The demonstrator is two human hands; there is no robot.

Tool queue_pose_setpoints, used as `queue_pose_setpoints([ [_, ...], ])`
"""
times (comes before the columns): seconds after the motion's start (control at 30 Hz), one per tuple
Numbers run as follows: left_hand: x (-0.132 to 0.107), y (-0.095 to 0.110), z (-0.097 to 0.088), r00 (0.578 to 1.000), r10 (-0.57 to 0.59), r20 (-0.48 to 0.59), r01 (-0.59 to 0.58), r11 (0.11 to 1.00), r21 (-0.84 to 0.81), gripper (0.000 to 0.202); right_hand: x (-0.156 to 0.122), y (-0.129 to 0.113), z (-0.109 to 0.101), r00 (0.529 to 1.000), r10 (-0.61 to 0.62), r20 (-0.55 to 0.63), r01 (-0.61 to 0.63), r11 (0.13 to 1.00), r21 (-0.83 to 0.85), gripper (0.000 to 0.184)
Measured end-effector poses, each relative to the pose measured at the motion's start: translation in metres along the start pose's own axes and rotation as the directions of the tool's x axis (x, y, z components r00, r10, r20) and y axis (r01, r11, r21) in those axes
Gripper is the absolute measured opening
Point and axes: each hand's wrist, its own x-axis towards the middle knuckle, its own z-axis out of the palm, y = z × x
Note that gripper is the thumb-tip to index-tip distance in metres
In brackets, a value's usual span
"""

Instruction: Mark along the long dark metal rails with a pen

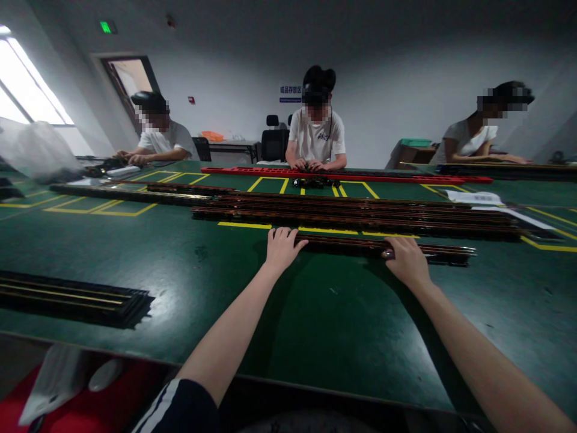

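A short bundle of slim, dark, glossy rods (345, 243) lies crosswise on the green table, just in front of a longer pile. My left hand (282, 249) is closed over the bundle's left end, fingertips on the far side and thumb along the near side. Farther right, my right hand (408, 261) wraps round the same bundle, whose right end sticks out past it. The longer pile of dark rods (360, 213) stretches behind both hands. What lies beneath my fingers is hidden.
Another dark rod bundle (67, 297) lies at the left of the green table (333, 325). Beyond the long pile is a red slotted rail (383, 175), with a person (318, 135) behind it. Two more people work at far left and right. Yellow tape lines mark the tabletop.
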Motion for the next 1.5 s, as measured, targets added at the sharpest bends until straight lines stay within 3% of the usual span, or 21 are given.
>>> queue_pose_setpoints([
  [0.43, -0.001, 0.0, -0.003, 1.0, -0.015, 0.026, 0.017, 0.997, -0.072, 0.04, 0.001, 0.0, -0.003, 0.999, 0.008, 0.048, -0.006, 0.999, -0.053, 0.039],
  [0.53, -0.001, 0.0, -0.006, 0.993, -0.113, -0.036, 0.108, 0.987, -0.122, 0.037, 0.002, 0.0, -0.007, 0.998, 0.022, 0.064, -0.016, 0.996, -0.084, 0.037],
  [0.6, -0.001, -0.003, -0.007, 0.966, -0.241, -0.093, 0.224, 0.961, -0.16, 0.036, 0.002, 0.001, -0.009, 0.998, 0.028, 0.057, -0.023, 0.997, -0.075, 0.035],
  [0.73, 0.002, -0.015, -0.004, 0.859, -0.51, -0.046, 0.475, 0.828, -0.298, 0.035, 0.003, 0.003, -0.014, 0.999, 0.009, -0.039, -0.009, 1.0, 0.0, 0.03],
  [0.8, 0.004, -0.02, -0.002, 0.826, -0.564, -0.006, 0.525, 0.773, -0.355, 0.035, 0.005, 0.001, -0.018, 0.992, 0.003, -0.128, 0.004, 0.999, 0.052, 0.027],
  [0.93, 0.005, -0.023, 0.001, 0.828, -0.561, 0.01, 0.522, 0.765, -0.378, 0.036, 0.017, -0.012, -0.028, 0.954, 0.001, -0.299, 0.054, 0.983, 0.173, 0.022],
  [1.1, 0.005, -0.023, -0.005, 0.827, -0.558, 0.064, 0.531, 0.74, -0.413, 0.036, 0.043, -0.05, -0.039, 0.883, 0.257, -0.392, -0.121, 0.933, 0.34, 0.019],
  [1.17, 0.005, -0.026, -0.008, 0.832, -0.548, 0.087, 0.528, 0.734, -0.427, 0.035, 0.056, -0.072, -0.041, 0.858, 0.352, -0.373, -0.174, 0.884, 0.435, 0.025],
  [1.23, 0.005, -0.031, -0.01, 0.844, -0.525, 0.113, 0.517, 0.737, -0.436, 0.035, 0.069, -0.096, -0.041, 0.885, 0.383, -0.265, -0.164, 0.789, 0.592, 0.038],
  [1.3, 0.005, -0.037, -0.011, 0.864, -0.485, 0.136, 0.491, 0.75, -0.444, 0.035, 0.083, -0.119, -0.04, 0.933, 0.356, -0.055, -0.183, 0.601, 0.778, 0.05],
  [1.37, 0.006, -0.043, -0.011, 0.883, -0.444, 0.153, 0.462, 0.763, -0.452, 0.036, 0.096, -0.14, -0.037, 0.95, 0.286, 0.126, -0.229, 0.362, 0.904, 0.059],
  [1.43, 0.008, -0.047, -0.01, 0.893, -0.417, 0.168, 0.445, 0.771, -0.455, 0.035, 0.105, -0.157, -0.031, 0.956, 0.2, 0.215, -0.255, 0.198, 0.947, 0.064],
  [1.5, 0.01, -0.051, -0.008, 0.892, -0.415, 0.182, 0.45, 0.769, -0.453, 0.034, 0.109, -0.172, -0.021, 0.959, 0.126, 0.255, -0.268, 0.105, 0.958, 0.064],
])
